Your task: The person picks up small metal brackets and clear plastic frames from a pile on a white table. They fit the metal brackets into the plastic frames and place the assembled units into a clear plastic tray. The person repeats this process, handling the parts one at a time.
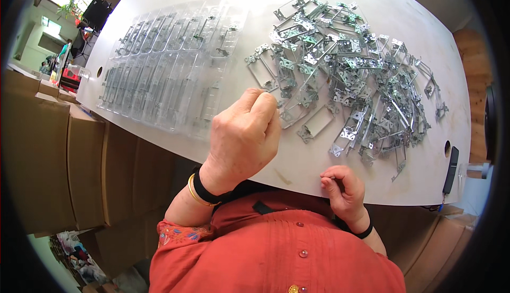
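White tabletop: tangled metal brackets, clear ribbed trays.

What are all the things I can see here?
brackets: a large heap, too many to count, silver metal, right half of the table
trays: a few overlapping, clear plastic with filled slots, left half of the table
table: one, white, centre
boxes: several, brown cardboard, left of the table
phone: one, black, table's right edge
shirt: one, red, bottom
left hand: fist closed, raised at the heap's near edge; black band and gold bangle on the wrist
right hand: fingers curled, at the table's near edge
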The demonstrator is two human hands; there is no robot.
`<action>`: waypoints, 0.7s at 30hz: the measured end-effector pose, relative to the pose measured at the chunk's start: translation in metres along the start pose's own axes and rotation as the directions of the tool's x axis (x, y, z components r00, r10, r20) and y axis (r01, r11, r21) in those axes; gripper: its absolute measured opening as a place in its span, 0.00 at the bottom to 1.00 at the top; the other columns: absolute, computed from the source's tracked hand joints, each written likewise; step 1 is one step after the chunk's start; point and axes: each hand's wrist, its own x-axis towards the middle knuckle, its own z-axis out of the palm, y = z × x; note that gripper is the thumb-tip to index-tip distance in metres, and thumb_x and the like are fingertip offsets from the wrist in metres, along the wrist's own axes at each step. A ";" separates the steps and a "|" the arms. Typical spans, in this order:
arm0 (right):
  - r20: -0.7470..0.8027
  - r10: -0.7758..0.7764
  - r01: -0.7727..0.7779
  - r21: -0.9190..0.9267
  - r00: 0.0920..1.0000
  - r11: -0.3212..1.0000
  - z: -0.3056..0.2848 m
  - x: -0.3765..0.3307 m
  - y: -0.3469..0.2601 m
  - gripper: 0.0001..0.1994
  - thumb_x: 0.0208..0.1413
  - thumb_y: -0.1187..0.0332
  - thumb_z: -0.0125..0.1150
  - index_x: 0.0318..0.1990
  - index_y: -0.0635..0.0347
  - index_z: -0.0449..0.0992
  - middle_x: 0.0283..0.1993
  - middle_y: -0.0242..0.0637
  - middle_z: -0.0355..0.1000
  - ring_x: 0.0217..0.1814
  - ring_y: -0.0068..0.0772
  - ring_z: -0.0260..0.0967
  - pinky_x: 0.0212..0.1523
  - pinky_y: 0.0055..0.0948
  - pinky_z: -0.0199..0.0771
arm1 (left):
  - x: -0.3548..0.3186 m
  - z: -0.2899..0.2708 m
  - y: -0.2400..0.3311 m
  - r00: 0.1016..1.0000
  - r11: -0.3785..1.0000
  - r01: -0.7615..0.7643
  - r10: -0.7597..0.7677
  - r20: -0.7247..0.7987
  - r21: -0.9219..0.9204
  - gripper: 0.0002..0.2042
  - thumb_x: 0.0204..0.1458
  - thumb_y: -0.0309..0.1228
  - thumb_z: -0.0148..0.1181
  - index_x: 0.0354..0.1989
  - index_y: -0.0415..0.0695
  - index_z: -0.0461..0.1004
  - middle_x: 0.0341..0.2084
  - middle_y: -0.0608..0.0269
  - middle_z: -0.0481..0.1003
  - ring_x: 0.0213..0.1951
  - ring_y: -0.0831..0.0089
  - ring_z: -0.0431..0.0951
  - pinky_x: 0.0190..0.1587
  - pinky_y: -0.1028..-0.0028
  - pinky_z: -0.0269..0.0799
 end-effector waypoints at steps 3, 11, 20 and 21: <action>-0.019 0.018 -0.017 0.023 1.000 1.000 0.003 0.001 -0.004 0.04 0.71 0.76 0.70 0.48 0.63 0.80 0.43 0.38 0.80 0.32 0.22 0.72 0.33 0.24 0.73 | -0.009 -0.011 0.008 0.993 0.986 0.114 -0.117 -0.019 -0.122 0.06 0.59 0.16 0.69 0.37 0.37 0.78 0.32 0.61 0.79 0.24 0.77 0.73 0.28 0.73 0.70; -0.054 -0.107 0.102 -0.096 0.993 0.990 0.008 0.010 -0.008 0.05 0.71 0.74 0.71 0.48 0.64 0.81 0.45 0.39 0.80 0.39 0.26 0.75 0.39 0.24 0.74 | -0.055 -0.037 0.001 0.789 0.689 0.613 -0.500 0.358 -0.388 0.06 0.73 0.28 0.64 0.44 0.39 0.78 0.27 0.72 0.77 0.26 0.85 0.77 0.27 0.80 0.72; -0.159 0.072 -0.046 0.162 0.985 0.986 0.030 0.012 -0.018 0.06 0.71 0.80 0.69 0.51 0.66 0.81 0.46 0.39 0.79 0.42 0.25 0.77 0.44 0.24 0.78 | -0.104 -0.009 -0.004 0.527 0.285 0.845 -0.581 0.620 -0.452 0.07 0.74 0.29 0.63 0.48 0.37 0.76 0.30 0.67 0.78 0.29 0.81 0.81 0.30 0.76 0.82; -0.160 0.052 -0.029 0.142 0.986 0.989 0.032 0.014 -0.018 0.06 0.71 0.80 0.69 0.51 0.66 0.81 0.46 0.39 0.79 0.42 0.25 0.78 0.44 0.24 0.78 | -0.106 -0.008 -0.005 0.539 0.286 0.837 -0.579 0.612 -0.466 0.07 0.74 0.29 0.64 0.48 0.37 0.76 0.30 0.67 0.79 0.29 0.81 0.81 0.30 0.76 0.82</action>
